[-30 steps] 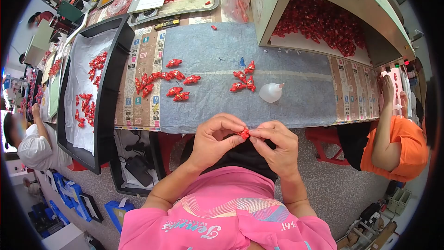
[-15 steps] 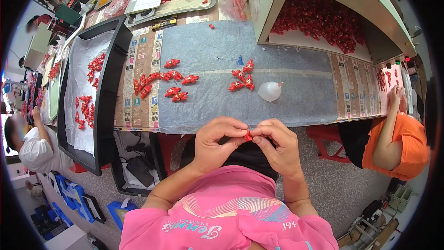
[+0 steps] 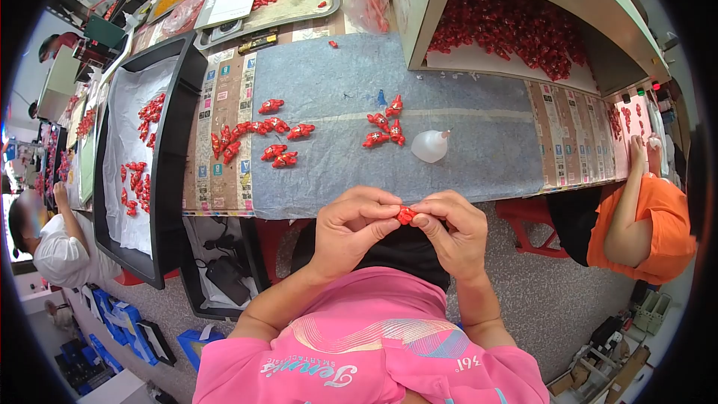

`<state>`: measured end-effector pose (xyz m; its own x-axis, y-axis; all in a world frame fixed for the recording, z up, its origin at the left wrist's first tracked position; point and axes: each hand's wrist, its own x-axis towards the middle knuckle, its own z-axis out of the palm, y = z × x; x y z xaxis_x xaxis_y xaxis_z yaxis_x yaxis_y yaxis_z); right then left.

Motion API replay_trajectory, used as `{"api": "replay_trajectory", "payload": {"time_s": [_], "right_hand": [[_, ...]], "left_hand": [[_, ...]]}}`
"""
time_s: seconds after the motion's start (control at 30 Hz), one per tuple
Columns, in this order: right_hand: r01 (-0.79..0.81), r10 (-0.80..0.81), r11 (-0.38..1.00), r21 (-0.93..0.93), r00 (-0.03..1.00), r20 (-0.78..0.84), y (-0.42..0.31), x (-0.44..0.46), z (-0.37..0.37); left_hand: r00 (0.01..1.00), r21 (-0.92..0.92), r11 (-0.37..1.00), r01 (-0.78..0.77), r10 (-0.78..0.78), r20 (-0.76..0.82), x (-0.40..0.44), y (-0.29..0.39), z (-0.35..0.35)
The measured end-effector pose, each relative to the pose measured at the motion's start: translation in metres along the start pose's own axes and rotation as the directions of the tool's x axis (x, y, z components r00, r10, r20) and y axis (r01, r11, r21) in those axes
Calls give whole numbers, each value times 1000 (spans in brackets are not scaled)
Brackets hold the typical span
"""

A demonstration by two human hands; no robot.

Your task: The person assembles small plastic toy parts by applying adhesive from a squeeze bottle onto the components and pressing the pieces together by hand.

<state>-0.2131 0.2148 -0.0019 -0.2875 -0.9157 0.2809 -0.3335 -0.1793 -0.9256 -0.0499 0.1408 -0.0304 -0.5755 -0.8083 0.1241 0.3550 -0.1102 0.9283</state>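
Between the fingertips of both hands is a small red plastic figure (image 3: 406, 215), held just off the table's front edge. My left hand (image 3: 357, 226) pinches it from one side. My right hand (image 3: 452, 230) grips the other side, its thumb and index finger pressed on it. Beyond my hands, a small group of red figures (image 3: 386, 132) lies on the blue cloth (image 3: 340, 157). A white squeeze bottle (image 3: 431, 147) with a thin tip stands beside that group. More red figures (image 3: 258, 127) lie in a loose cluster farther left.
A black tray (image 3: 170, 172) lined with white sheet holds more red pieces at left. An open-fronted box (image 3: 419, 22) full of red pieces stands at back right. A metal tray (image 3: 333, 1) of red pieces is at the back. Co-workers sit at both sides.
The red figure between my fingers has turned and shows more of itself. My hands stay almost in place; the view has shifted slightly.
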Motion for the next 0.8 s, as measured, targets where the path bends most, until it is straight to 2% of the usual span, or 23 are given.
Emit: {"api": "replay_trajectory", "payload": {"time_s": [0.23,0.8], "right_hand": [[60,-61,998,-20,998,-14,1,-1,4],[137,-137,990,-28,991,0,-2,-4,7]], "left_hand": [[999,16,1000,-11,12,-50,-3,2,2],[999,26,999,-19,20,-35,-5,5,-2]]}}
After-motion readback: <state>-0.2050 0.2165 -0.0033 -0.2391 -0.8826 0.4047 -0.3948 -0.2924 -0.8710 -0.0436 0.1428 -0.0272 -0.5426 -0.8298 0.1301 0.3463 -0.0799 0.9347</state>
